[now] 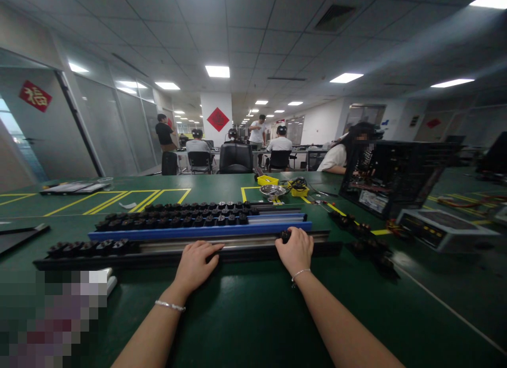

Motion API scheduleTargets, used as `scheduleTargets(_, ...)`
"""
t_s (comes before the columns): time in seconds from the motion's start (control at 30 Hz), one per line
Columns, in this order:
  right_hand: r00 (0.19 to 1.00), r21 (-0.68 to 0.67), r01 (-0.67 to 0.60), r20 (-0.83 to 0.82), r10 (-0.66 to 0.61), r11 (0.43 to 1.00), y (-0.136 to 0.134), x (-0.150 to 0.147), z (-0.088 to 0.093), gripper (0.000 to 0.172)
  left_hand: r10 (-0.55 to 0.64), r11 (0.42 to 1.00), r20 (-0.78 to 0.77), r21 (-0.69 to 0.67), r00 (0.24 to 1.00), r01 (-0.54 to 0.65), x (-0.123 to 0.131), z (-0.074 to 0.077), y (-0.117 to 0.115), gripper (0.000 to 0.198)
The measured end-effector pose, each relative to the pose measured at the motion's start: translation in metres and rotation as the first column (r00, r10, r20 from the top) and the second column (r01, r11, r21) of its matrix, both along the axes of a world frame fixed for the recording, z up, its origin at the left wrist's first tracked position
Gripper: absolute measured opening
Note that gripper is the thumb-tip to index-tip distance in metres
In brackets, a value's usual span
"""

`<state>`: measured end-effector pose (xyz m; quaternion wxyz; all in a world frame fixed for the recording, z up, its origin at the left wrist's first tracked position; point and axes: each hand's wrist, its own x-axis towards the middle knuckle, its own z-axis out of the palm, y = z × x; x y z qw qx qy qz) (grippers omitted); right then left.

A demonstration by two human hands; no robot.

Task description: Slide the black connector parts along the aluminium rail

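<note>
A long black channel rail [245, 254] with a bare metal strip along it lies across the green table in front of me. Several small black parts with metal tops [97, 246] sit in a row at its left end. Laid over the middle of this rail is my left hand [196, 265], closed around its edges with the thumb on the near side. Toward the rail's right end, my right hand [298, 252] is closed on one small black part [284, 235] at the metal strip. The underside of that part is hidden by the fingers.
Behind lies a blue channel rail [198, 232] with rows of similar black parts. More parts [374, 249] lie loose at right, near a power supply box [443, 228] and an open computer case [392, 172]. Farther back are a metal bowl [272, 191], yellow bins [268, 180] and several people.
</note>
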<state>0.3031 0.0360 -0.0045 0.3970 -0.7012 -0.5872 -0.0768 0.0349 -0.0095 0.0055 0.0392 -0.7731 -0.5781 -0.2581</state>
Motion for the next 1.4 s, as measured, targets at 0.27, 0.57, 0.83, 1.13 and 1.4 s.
scheduleTargets(0.27,1.000,-0.027,0.001,-0.022,-0.002,1.000,-0.001,0.002,0.003,0.041,0.010,1.000,-0.004,-0.002,1.000,-0.010,0.000,-0.001,0.000,0.032)
scheduleTargets(0.57,0.999,-0.079,0.015,-0.034,-0.018,0.997,-0.001,0.005,0.005,0.038,0.013,1.000,-0.006,-0.010,1.000,-0.013,0.000,-0.001,0.001,0.032)
scheduleTargets(0.83,1.000,-0.100,0.013,-0.010,-0.014,0.995,-0.001,0.009,0.006,0.039,0.014,1.000,-0.012,-0.004,1.000,-0.014,0.000,-0.001,0.001,0.032)
scheduleTargets(1.13,1.000,-0.139,0.018,-0.016,-0.020,0.990,-0.002,0.010,0.010,0.042,0.010,1.000,-0.006,-0.001,1.000,-0.010,0.000,-0.001,0.001,0.032)
scheduleTargets(1.4,1.000,-0.152,0.031,-0.001,-0.031,0.988,-0.001,0.013,0.012,0.040,0.010,1.000,-0.005,-0.009,1.000,-0.010,0.000,-0.001,0.002,0.032)
